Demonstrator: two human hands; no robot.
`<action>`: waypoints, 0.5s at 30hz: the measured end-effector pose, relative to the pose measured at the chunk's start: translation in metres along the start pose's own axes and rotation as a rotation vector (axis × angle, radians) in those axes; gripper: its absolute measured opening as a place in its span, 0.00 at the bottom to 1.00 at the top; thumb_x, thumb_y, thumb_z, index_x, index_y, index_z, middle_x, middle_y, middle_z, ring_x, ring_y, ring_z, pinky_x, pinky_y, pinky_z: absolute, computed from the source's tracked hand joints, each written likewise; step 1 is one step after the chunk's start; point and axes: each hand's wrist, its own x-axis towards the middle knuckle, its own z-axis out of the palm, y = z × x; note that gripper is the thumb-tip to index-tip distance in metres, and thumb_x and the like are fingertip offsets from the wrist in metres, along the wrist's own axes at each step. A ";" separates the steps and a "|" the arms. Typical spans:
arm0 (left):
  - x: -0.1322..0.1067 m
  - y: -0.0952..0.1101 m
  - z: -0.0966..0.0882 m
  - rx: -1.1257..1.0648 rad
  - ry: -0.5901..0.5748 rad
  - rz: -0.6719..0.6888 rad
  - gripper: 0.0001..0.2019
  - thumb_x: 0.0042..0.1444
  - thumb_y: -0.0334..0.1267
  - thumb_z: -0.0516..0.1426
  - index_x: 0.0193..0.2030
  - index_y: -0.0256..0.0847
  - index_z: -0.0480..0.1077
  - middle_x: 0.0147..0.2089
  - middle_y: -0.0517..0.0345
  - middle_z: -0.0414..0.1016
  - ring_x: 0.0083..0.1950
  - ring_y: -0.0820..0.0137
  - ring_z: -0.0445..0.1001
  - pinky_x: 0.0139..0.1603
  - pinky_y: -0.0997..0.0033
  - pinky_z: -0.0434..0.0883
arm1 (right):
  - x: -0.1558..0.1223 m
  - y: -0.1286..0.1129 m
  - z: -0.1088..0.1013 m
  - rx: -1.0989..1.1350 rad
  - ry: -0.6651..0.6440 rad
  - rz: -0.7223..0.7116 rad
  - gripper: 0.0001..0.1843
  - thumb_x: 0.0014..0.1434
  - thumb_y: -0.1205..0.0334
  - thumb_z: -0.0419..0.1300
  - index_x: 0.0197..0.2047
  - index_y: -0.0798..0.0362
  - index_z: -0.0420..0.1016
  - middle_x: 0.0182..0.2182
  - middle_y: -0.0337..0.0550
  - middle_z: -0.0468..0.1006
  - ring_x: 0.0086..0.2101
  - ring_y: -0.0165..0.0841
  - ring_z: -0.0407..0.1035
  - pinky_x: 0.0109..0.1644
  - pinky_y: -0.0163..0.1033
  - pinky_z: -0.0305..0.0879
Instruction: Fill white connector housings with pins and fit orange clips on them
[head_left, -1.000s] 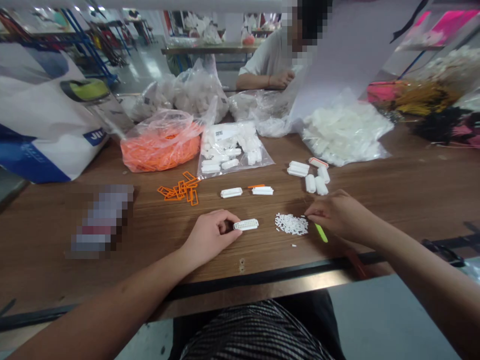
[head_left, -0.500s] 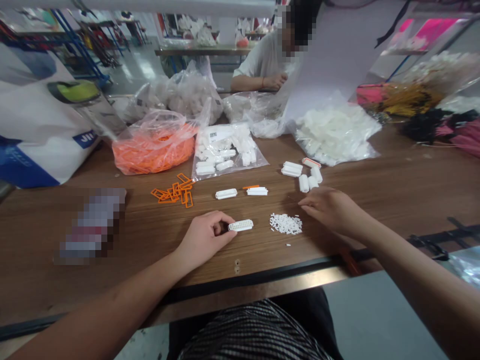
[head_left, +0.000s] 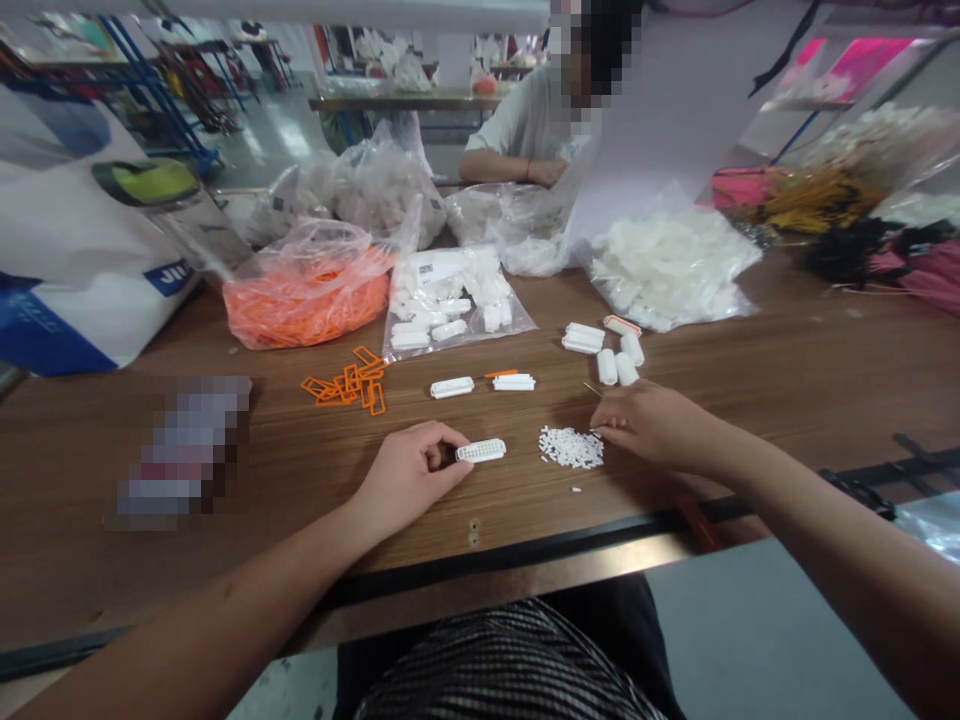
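My left hand (head_left: 418, 474) pinches one end of a white connector housing (head_left: 481, 451) between thumb and finger. Rows of small holes face up on the housing, which is low over the table or resting on it. Just right of it lies a pile of small white plugs (head_left: 570, 447), with a single plug (head_left: 576, 489) apart in front. At the pile's right edge, my right hand (head_left: 641, 422) is closed with fingertips together. A thin rod (head_left: 592, 388) sticks out past its fingers; whether a plug is also pinched there, I cannot tell.
Two white housings (head_left: 452, 387) lie behind, one beside an orange strip. Orange frames (head_left: 349, 382) are scattered left. More white housings (head_left: 583, 338) sit behind my right hand. Bags of orange parts (head_left: 307, 300) and white parts (head_left: 675, 260) stand farther back. A person (head_left: 525, 130) sits opposite.
My right hand has come down and slightly left to the edge of the plug pile, and the thin rod now shows plainly. My left hand and its housing have stayed put.
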 end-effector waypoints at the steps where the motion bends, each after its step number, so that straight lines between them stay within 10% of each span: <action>1: 0.000 0.000 0.000 -0.006 -0.002 -0.003 0.06 0.51 0.38 0.62 0.37 0.43 0.76 0.21 0.67 0.62 0.23 0.75 0.59 0.27 0.75 0.58 | 0.002 -0.001 -0.002 -0.044 -0.016 -0.023 0.12 0.58 0.67 0.53 0.28 0.52 0.76 0.29 0.43 0.79 0.31 0.36 0.70 0.39 0.41 0.60; 10: -0.001 -0.001 0.000 -0.011 -0.002 -0.003 0.06 0.50 0.37 0.61 0.37 0.42 0.76 0.21 0.67 0.62 0.23 0.75 0.59 0.27 0.75 0.58 | 0.018 -0.008 -0.007 -0.162 -0.032 -0.110 0.13 0.60 0.70 0.53 0.29 0.57 0.77 0.31 0.48 0.79 0.33 0.37 0.71 0.41 0.41 0.60; 15: 0.000 -0.002 0.000 -0.002 -0.003 -0.002 0.07 0.50 0.37 0.61 0.37 0.42 0.76 0.21 0.67 0.62 0.23 0.75 0.59 0.27 0.75 0.59 | 0.007 0.000 -0.006 0.075 0.022 0.128 0.13 0.60 0.65 0.53 0.33 0.51 0.79 0.31 0.41 0.81 0.32 0.35 0.73 0.35 0.37 0.60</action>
